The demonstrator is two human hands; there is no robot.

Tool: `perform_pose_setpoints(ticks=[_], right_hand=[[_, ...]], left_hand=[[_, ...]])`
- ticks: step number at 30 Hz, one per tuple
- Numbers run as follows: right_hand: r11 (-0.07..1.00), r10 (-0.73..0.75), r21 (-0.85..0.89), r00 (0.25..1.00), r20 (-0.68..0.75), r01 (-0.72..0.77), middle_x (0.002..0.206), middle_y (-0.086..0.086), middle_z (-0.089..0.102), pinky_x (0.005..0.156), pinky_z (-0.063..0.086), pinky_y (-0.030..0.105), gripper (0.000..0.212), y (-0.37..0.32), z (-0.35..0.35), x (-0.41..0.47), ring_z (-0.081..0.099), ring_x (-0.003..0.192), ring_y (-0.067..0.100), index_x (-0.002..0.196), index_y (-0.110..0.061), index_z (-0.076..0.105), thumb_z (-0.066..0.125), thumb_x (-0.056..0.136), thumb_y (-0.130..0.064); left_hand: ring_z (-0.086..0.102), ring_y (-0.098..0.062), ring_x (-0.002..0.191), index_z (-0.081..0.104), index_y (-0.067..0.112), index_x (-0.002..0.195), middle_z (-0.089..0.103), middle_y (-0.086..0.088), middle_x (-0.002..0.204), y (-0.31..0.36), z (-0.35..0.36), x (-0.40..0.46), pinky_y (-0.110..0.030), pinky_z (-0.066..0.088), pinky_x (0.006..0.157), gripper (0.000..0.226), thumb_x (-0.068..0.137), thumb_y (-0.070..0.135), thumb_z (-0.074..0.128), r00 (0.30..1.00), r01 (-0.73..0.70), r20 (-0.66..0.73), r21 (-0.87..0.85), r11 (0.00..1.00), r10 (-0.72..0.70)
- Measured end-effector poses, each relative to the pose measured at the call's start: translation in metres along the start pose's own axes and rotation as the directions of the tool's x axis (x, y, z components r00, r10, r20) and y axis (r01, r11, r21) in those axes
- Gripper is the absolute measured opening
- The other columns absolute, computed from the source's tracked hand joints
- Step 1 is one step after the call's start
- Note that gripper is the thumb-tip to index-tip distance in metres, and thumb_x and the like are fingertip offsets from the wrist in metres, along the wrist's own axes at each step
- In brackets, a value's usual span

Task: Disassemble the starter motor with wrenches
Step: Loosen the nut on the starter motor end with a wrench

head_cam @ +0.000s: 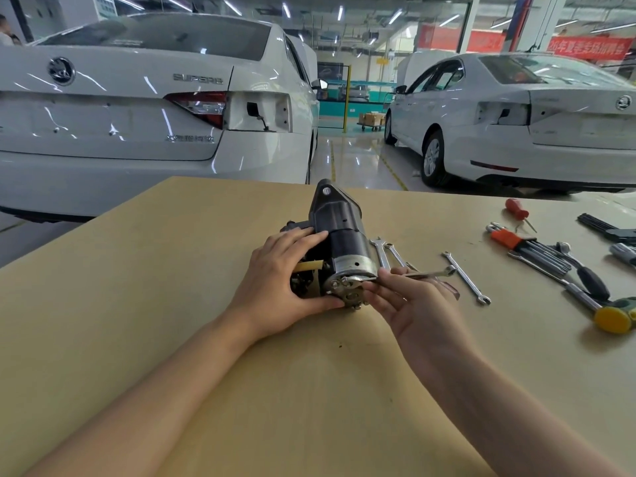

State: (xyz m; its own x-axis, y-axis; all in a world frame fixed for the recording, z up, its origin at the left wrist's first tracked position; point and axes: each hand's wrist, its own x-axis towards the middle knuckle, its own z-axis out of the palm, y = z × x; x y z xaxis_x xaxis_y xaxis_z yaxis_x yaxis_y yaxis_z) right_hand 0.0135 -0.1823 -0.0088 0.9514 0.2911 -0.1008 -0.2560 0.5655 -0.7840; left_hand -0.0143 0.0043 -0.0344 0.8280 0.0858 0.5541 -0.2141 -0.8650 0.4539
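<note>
Two bare forearms reach up from the bottom edge across the tan counter (172, 304) and meet at the starter motor (339, 235), which lies on its side near the middle of the counter, between the two hands. The left hand (282, 287) wraps the motor's left flank: its fingers curl over the black body and the smaller cylinder mounted beside it, and the thumb runs under the near end. The right hand (406, 297) sits just right of the silver end cap and pinches the shank of a slim wrench (399, 275) between thumb and fingertips, the other fingers relaxed. That wrench lies nearly level, its left head set on a fastener on the end cap, its other end pointing right. The motor's long axis runs from near to far, leaning slightly left at the far end; the silver cap with its bolts faces the camera, and the black nose housing with a mounting ear points away toward the parked cars. Two more wrenches (387, 253) lie side by side just right of the motor body, and a longer combination wrench (466, 277) lies farther right, angled toward the near right. At the right edge are a red-handled screwdriver (516, 208), a set of hex keys in an orange holder (526, 246), a ratchet-like handle, and a mallet with a yellow head (614, 318). Beyond the counter stand two white sedans (137, 108) on a glossy floor.
</note>
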Motion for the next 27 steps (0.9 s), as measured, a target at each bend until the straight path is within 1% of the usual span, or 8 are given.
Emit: perform_pose_setpoints(ticks=[5,8,10,14,16,21,24,27], right_hand=[[0.998,-0.065,-0.026,0.998,0.009,0.065,0.067,0.012,0.069,0.061,0.057,0.025,0.011,0.005,-0.003,0.000,0.071,0.066,0.023,0.087,-0.002,0.055,0.062,0.086,0.006],[0.947,-0.236,-0.199,0.967,0.096,0.251,0.070,0.009,0.069,0.061,0.055,0.023,0.012,0.004,-0.001,-0.002,0.071,0.065,0.022,0.085,-0.006,0.057,0.064,0.086,0.004],[0.781,-0.428,-0.393,0.874,0.230,0.485,0.069,0.000,0.065,0.059,0.053,0.024,0.018,0.004,0.005,-0.003,0.068,0.062,0.019,0.083,-0.014,0.058,0.065,0.086,0.003],[0.212,-0.599,-0.599,0.587,0.544,0.772,0.076,-0.008,0.063,0.063,0.049,0.025,0.023,0.008,0.019,-0.002,0.058,0.067,0.011,0.090,-0.020,0.065,0.069,0.082,0.001],[-0.001,-0.561,-0.555,0.459,0.689,0.832,0.081,0.001,0.064,0.065,0.046,0.019,0.019,0.012,0.025,-0.003,0.055,0.070,0.011,0.094,-0.009,0.071,0.070,0.080,0.003],[-0.392,-0.281,-0.375,0.278,0.918,0.840,0.081,0.014,0.062,0.064,0.051,0.041,0.022,0.020,0.022,-0.006,0.058,0.072,0.031,0.091,0.000,0.072,0.069,0.075,0.014],[-0.333,-0.314,-0.314,0.209,0.926,0.889,0.088,0.013,0.061,0.071,0.049,0.034,0.021,0.015,0.015,-0.010,0.058,0.078,0.029,0.100,0.000,0.070,0.064,0.082,0.009],[0.106,-0.574,-0.474,0.443,0.689,0.874,0.087,-0.002,0.061,0.073,0.045,0.021,0.013,0.016,0.010,-0.016,0.058,0.080,0.012,0.095,-0.017,0.065,0.058,0.091,-0.006]], left_hand=[[0.032,-0.012,0.137,0.046,0.027,0.142,0.045,0.006,0.145,0.000,0.000,0.000,-0.032,0.022,0.112,0.096,0.058,0.068,0.067,1.000,-0.001,-0.004,-0.013,1.000,0.001],[0.029,-0.004,0.134,0.046,0.028,0.142,0.044,0.008,0.144,-0.001,0.001,-0.001,-0.031,0.021,0.112,0.096,0.058,0.068,0.069,1.000,0.005,-0.009,-0.029,1.000,-0.005],[0.026,-0.002,0.135,0.044,0.030,0.143,0.043,0.009,0.145,-0.002,0.001,-0.001,-0.029,0.019,0.112,0.098,0.060,0.071,0.074,1.000,0.014,-0.004,-0.030,0.999,-0.014],[0.026,-0.002,0.136,0.046,0.028,0.143,0.044,0.007,0.145,0.000,0.001,-0.002,-0.029,0.019,0.113,0.095,0.060,0.069,0.067,1.000,0.015,-0.002,-0.032,0.999,-0.016],[0.029,-0.008,0.139,0.046,0.027,0.142,0.046,0.005,0.145,0.003,0.000,-0.001,-0.033,0.022,0.116,0.092,0.062,0.070,0.055,1.000,0.019,0.016,-0.037,0.999,-0.018],[0.032,-0.015,0.141,0.045,0.028,0.142,0.045,0.003,0.146,0.002,-0.003,0.001,-0.036,0.023,0.115,0.083,0.064,0.057,0.041,0.999,0.022,0.028,-0.041,0.999,-0.021],[0.034,-0.016,0.139,0.046,0.029,0.141,0.046,0.002,0.145,0.001,-0.003,0.001,-0.040,0.027,0.114,0.084,0.064,0.061,0.046,1.000,0.018,0.023,-0.039,0.999,-0.017],[0.034,-0.016,0.138,0.046,0.029,0.142,0.047,0.002,0.144,0.002,-0.003,-0.001,-0.044,0.028,0.114,0.097,0.058,0.072,0.072,0.999,0.030,0.024,-0.053,0.998,-0.029]])
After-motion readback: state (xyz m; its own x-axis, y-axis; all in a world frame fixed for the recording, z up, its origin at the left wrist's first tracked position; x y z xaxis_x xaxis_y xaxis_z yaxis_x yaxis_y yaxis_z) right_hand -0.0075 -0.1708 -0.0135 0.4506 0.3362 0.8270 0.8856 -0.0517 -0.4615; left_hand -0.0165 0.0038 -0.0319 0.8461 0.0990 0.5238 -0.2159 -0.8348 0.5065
